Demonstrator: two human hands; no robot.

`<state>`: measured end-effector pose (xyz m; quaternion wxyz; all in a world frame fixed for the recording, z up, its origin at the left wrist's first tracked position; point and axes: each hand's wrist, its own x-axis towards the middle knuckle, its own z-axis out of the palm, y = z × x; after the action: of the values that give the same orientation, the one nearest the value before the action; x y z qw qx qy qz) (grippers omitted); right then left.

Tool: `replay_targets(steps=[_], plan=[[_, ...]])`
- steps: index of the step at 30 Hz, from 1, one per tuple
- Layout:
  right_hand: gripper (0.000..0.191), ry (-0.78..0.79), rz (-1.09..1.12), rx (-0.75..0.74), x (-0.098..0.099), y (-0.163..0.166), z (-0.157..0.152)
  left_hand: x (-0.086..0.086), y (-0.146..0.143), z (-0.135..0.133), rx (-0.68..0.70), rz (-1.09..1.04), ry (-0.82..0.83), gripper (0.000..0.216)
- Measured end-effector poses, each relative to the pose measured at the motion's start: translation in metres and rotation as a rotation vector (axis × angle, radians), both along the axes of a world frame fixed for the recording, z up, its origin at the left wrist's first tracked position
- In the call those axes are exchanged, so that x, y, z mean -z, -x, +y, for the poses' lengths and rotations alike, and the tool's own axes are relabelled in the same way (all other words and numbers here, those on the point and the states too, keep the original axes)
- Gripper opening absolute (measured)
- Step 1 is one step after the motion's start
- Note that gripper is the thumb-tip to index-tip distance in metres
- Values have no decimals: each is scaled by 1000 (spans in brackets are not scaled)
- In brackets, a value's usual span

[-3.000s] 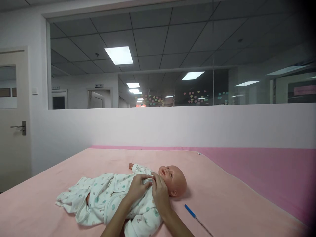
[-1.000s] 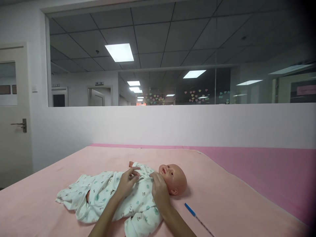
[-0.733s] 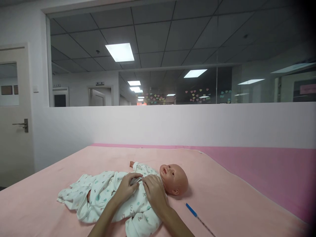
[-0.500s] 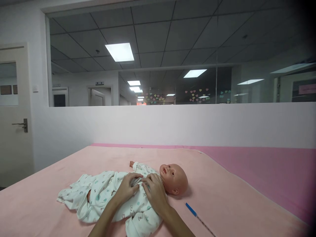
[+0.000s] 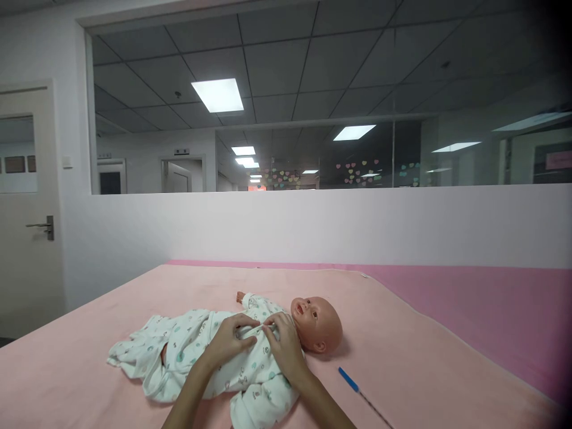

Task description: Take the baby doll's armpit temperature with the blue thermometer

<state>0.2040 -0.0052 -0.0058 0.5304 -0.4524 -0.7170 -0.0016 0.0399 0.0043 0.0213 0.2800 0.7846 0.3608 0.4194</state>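
A baby doll (image 5: 317, 325) lies on its back with its head to the right, dressed in a white printed romper (image 5: 192, 339). Over its chest my left hand (image 5: 232, 339) grips the romper's front, fingers curled with the thumb below them. Close beside it, my right hand (image 5: 283, 342) pinches the same cloth near the doll's neck. The fingertips of both hands nearly meet; what exactly lies between them is too small to make out. One doll hand (image 5: 240, 296) pokes out of the far sleeve. The near sleeve (image 5: 263, 402) lies towards me, partly behind my right forearm.
A thin stick with a blue handle (image 5: 348, 379) lies right of my right forearm. The doll rests on a pink blanket (image 5: 415, 363) over a darker pink mat (image 5: 482, 304). Behind stands a white low wall (image 5: 335, 226) with a window above, and a door (image 5: 27, 256) at left.
The fingertips have shifted slightly on the romper's chest, and the right hand's fingers are drawn a little closer together. The whole view has moved slightly; the doll lies as before.
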Motion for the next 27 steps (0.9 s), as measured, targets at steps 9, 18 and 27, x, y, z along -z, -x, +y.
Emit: replay_targets(steps=[9,18,27], plan=[[9,40,-19,37,0,0,1,6,-7,2,-106,29,-103,25],[10,51,-30,27,3,-1,3,9,-12,3,-109,-2,-132,28],[10,75,-19,26,1,-1,1,11,-18,0,-156,177,-298,26]])
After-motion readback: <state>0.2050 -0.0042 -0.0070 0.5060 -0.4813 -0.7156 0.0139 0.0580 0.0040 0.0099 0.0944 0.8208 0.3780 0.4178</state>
